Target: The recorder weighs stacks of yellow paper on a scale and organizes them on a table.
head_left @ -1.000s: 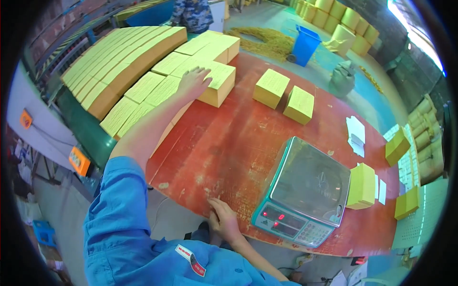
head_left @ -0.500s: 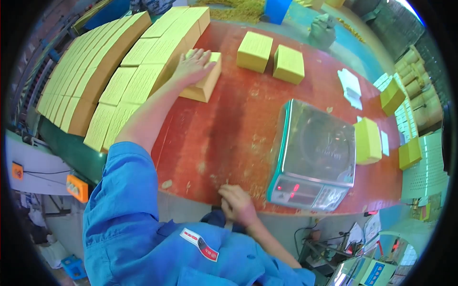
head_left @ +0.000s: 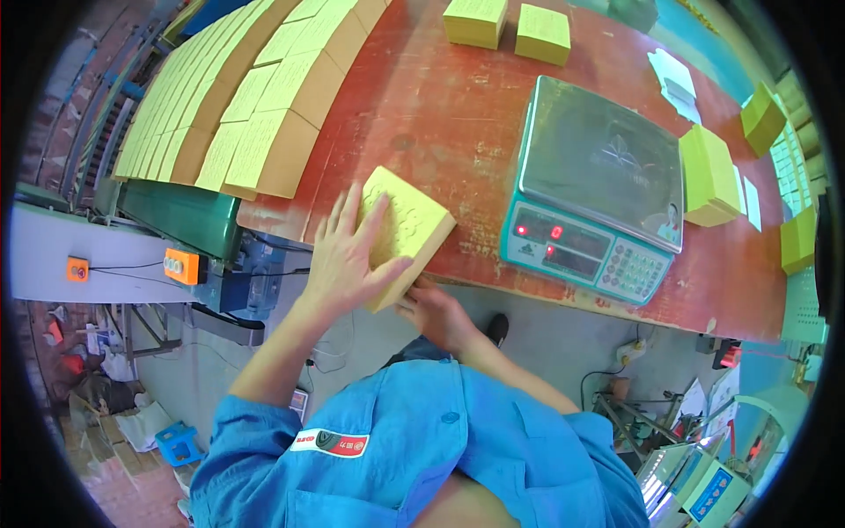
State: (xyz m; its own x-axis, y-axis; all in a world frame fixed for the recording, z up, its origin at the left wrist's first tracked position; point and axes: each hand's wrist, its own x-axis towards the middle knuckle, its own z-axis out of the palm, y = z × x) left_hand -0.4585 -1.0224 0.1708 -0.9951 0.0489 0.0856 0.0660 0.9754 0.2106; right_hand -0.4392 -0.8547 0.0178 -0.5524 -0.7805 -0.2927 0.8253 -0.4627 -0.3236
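A block-shaped stack of yellow paper (head_left: 412, 211) juts tilted over the table's near edge. My left hand (head_left: 349, 253) is on it, fingers along its left side and thumb across the near end of its top face. Below its near corner, my right hand (head_left: 437, 314) touches the stack with curled fingers, some hidden under it. To the right of my hands stands a scale (head_left: 603, 176) with a teal body, a metal pan and lit red digits; nothing lies on the pan.
Rows of yellow paper stacks (head_left: 277, 114) fill the red table's (head_left: 370, 132) left side. Two more stacks (head_left: 543, 33) stand at the far middle, and another stack (head_left: 709, 176) sits right of the scale. White sheets (head_left: 673, 84) lie at the far right. Orange switch boxes (head_left: 182, 266) are at left.
My left hand has brought the stack from beside the rows toward me, to the near edge. My right hand, bare at the edge before, now meets it. The view has shifted.
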